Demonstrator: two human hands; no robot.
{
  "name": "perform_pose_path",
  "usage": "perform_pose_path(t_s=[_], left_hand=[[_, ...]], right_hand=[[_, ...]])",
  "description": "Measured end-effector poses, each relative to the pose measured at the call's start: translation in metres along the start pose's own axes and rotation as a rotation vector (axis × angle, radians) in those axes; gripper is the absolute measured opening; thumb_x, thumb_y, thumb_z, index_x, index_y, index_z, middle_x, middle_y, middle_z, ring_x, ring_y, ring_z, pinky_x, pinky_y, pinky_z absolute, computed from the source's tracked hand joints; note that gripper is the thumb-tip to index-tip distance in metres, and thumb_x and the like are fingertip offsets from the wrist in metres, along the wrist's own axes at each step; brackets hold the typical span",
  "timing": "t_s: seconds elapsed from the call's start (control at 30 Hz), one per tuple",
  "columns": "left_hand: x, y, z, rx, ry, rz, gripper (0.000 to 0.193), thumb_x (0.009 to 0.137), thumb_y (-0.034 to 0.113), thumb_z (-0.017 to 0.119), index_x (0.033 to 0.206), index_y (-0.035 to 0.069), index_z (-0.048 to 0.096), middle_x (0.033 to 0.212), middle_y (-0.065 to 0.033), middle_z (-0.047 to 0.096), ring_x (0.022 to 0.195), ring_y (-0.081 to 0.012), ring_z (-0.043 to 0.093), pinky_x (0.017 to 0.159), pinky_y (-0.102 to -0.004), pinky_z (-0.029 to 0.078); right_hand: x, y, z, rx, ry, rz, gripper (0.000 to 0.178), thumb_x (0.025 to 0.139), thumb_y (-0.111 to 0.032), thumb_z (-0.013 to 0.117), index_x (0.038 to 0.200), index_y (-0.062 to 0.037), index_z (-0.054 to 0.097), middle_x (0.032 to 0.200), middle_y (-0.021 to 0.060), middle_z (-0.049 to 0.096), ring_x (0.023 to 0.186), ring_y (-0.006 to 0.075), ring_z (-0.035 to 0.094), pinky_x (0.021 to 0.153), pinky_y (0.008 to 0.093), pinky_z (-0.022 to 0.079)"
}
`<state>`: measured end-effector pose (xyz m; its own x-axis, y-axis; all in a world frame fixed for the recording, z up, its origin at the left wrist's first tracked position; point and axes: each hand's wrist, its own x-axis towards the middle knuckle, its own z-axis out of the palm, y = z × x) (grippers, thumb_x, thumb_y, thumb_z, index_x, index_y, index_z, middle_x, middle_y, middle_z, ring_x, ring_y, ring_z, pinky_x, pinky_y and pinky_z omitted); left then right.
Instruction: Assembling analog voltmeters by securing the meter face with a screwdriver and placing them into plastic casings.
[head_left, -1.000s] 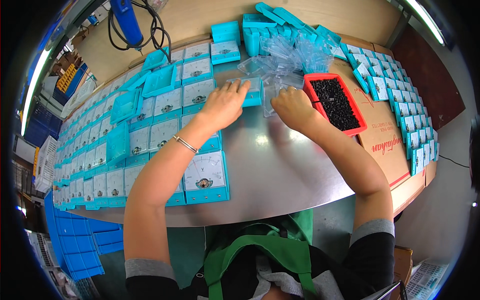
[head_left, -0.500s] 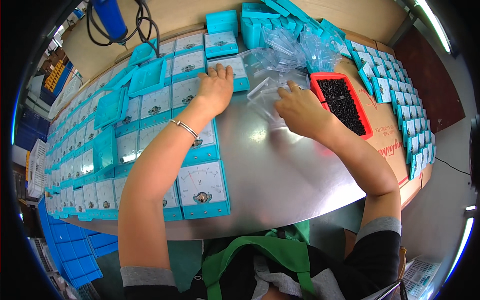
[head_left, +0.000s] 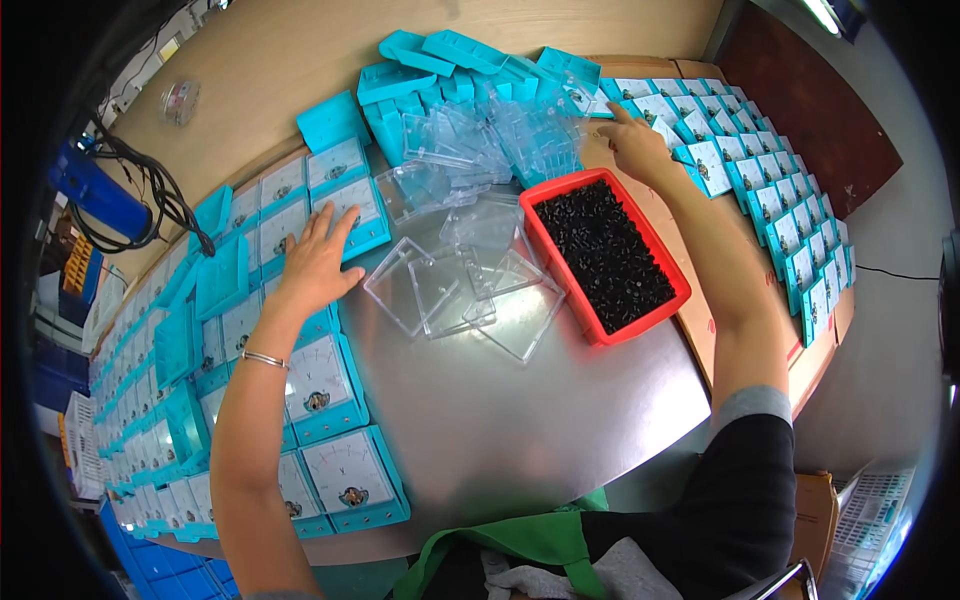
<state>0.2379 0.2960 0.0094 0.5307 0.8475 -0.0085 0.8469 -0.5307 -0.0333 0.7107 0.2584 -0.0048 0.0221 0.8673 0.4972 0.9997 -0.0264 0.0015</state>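
My left hand [head_left: 318, 262] lies with spread fingers on a teal panel meter [head_left: 358, 203] with a white dial, at the end of a row. My right hand [head_left: 640, 150] reaches to the far side, its index finger stretched out and the fingertips at a small teal meter [head_left: 598, 104] beside the heap of cases. Nothing shows in its grasp. Between the hands, loose clear plastic covers [head_left: 470, 295] overlap on the metal tabletop [head_left: 450, 400]. A red bin [head_left: 600, 338] full of small black parts [head_left: 605, 255] stands right of them.
Many teal meters [head_left: 345, 470] fill the left of the table, with empty teal cases [head_left: 222, 280] on top. More cases [head_left: 465, 50] and clear covers [head_left: 455, 140] are heaped at the back. Finished-looking meters [head_left: 770, 200] line the cardboard at right. A blue tool [head_left: 100, 190] hangs at left.
My right hand has left the clear covers and moved away, far and right, to the small meter. My left hand stays on its meter, fingers wider apart. The whole view has shifted.
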Motion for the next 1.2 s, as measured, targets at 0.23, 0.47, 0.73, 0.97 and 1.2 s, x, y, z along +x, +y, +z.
perform_pose_path(t_s=[0.23, 0.47, 0.73, 0.97, 1.2], left_hand=[[0.000, 0.003, -0.002, -0.020, -0.064, -0.041, 0.085, 0.077, 0.029, 0.071, 0.146, 0.024, 0.022, 0.151, -0.0171, 0.018, 0.139, -0.0368, 0.020, 0.106, -0.0623, 0.021], [-0.027, 0.023, -0.012, 0.032, 0.237, 0.150, 0.077, 0.080, 0.027, 0.068, 0.145, 0.017, 0.027, 0.147, -0.0208, 0.027, 0.136, -0.0386, 0.026, 0.105, -0.0583, 0.027], [-0.128, 0.134, -0.045, -2.320, -0.662, 0.196, 0.055, 0.096, 0.041, 0.046, 0.135, 0.003, 0.039, 0.129, -0.0165, 0.051, 0.112, -0.0281, 0.057, 0.090, -0.0445, 0.049], [-0.207, 0.147, -0.008, -2.266, -0.284, -0.147, 0.037, 0.091, 0.021, 0.057, 0.121, 0.004, 0.045, 0.113, -0.0111, 0.058, 0.094, -0.0246, 0.063, 0.071, -0.0402, 0.057], [-0.259, 0.160, 0.012, -2.266, -0.322, -0.217, 0.035, 0.086, 0.017, 0.064, 0.114, 0.000, 0.051, 0.103, -0.0104, 0.061, 0.088, -0.0223, 0.063, 0.068, -0.0385, 0.057]], right_hand=[[0.042, -0.016, 0.033, -0.332, -0.390, -0.019, 0.021, 0.084, -0.010, 0.054, 0.101, -0.0070, 0.066, 0.131, 0.0142, 0.046, 0.100, 0.0358, 0.060, 0.082, 0.0462, 0.052], [-0.009, -0.014, -0.054, 0.073, 0.259, 0.192, 0.023, 0.079, -0.006, 0.055, 0.099, -0.0005, 0.066, 0.115, 0.0174, 0.058, 0.087, 0.0322, 0.064, 0.075, 0.0403, 0.051], [-0.156, -0.162, -0.171, 0.623, 0.247, -0.488, 0.028, 0.062, 0.011, 0.058, 0.087, -0.0008, 0.064, 0.122, 0.0198, 0.057, 0.090, 0.0300, 0.063, 0.073, 0.0337, 0.052], [-0.204, -0.216, -0.192, 1.263, -0.105, -0.054, 0.016, 0.078, 0.002, 0.053, 0.092, 0.0027, 0.061, 0.109, 0.0133, 0.063, 0.082, 0.0156, 0.061, 0.059, 0.0243, 0.047], [-0.206, -0.291, -0.207, 2.079, 0.009, 0.154, 0.024, 0.096, -0.027, 0.050, 0.088, -0.0052, 0.048, 0.059, -0.0006, 0.033, 0.044, 0.0069, 0.033, 0.037, 0.0206, 0.025]])
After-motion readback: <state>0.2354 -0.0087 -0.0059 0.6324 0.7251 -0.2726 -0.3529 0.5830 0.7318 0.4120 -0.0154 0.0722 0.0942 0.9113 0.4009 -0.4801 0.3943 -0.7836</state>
